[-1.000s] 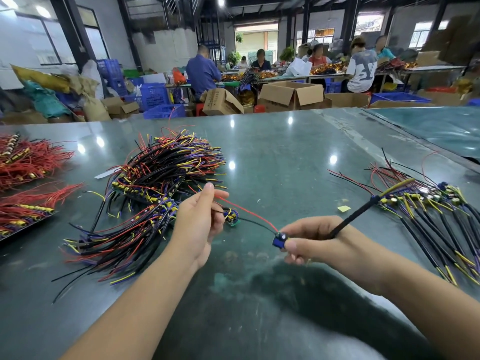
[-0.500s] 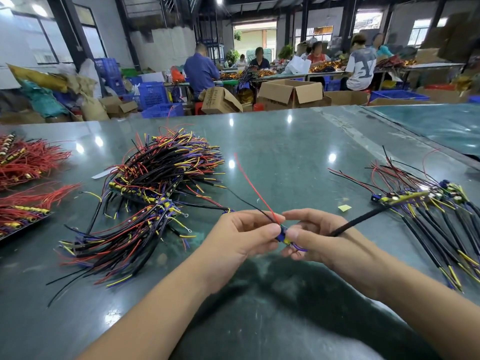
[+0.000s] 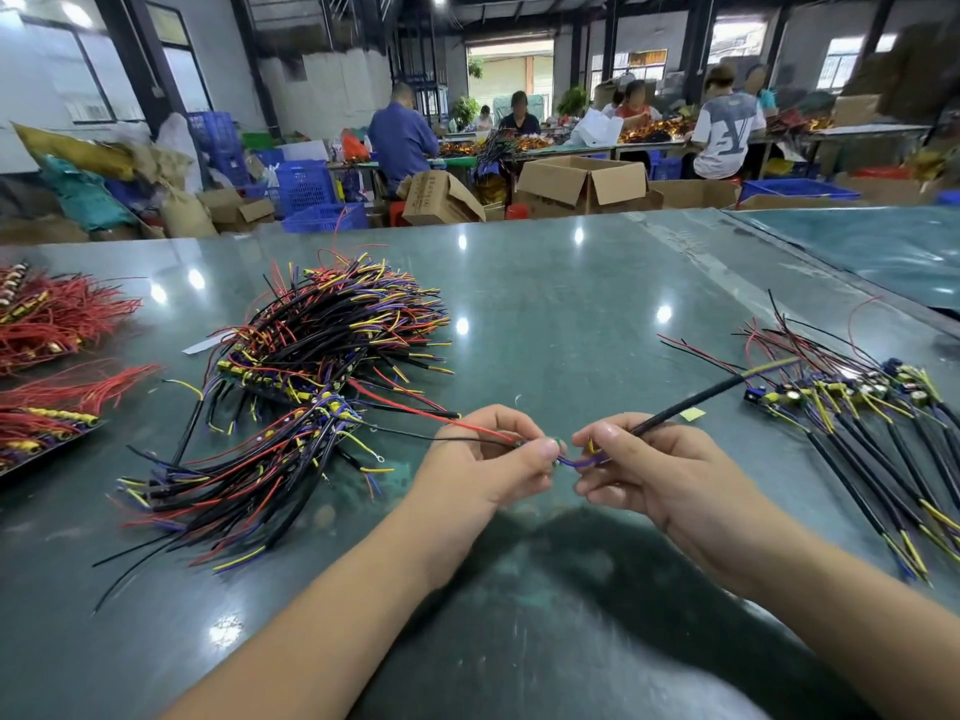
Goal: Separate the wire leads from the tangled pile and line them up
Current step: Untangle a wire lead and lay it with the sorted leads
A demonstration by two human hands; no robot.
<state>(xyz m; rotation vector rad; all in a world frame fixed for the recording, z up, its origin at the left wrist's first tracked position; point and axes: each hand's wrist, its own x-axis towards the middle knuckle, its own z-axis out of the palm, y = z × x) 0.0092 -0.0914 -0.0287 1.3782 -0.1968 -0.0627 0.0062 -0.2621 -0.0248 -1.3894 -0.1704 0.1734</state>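
A tangled pile [image 3: 311,376] of black, red, yellow and purple wire leads lies on the green table [image 3: 571,304], left of centre. One wire lead [image 3: 685,402] is held above the table between both hands. My left hand [image 3: 493,459] pinches its red and black strands. My right hand [image 3: 649,465] grips its purple wires and its black sleeved cable, which slants up to the right. A row of separated leads [image 3: 872,423] lies side by side at the right.
Two bundles of red wires [image 3: 52,314] lie at the table's left edge, the nearer one on a dark tray [image 3: 31,462]. Cardboard boxes [image 3: 582,184], blue crates and several seated people stand beyond the far edge. A second table [image 3: 883,252] adjoins at the right.
My left hand came from the pile to meet the right hand at the lead's small board. The red strand has dropped from pointing upward to trailing left toward the pile.
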